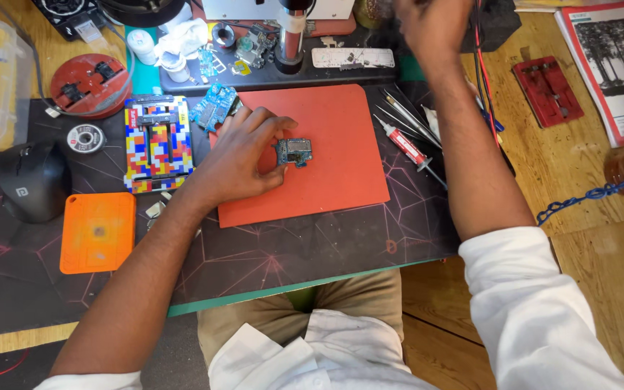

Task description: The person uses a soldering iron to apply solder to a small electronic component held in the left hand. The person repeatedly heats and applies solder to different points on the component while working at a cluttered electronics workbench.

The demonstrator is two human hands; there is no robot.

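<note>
The left hand [243,155] pinches a small blue circuit board [294,151] against the middle of the red mat [341,173]. The right hand [431,25] reaches toward the desk's far edge; I cannot tell its grip.

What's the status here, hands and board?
Left hand pinching small blue circuit board on red silicone mat. Right hand raised at the top edge, grip unclear. Nothing blocking.

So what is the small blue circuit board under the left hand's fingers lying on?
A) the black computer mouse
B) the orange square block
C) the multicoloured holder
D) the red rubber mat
D: the left hand pins the small blue circuit board onto the red rubber mat.
</note>
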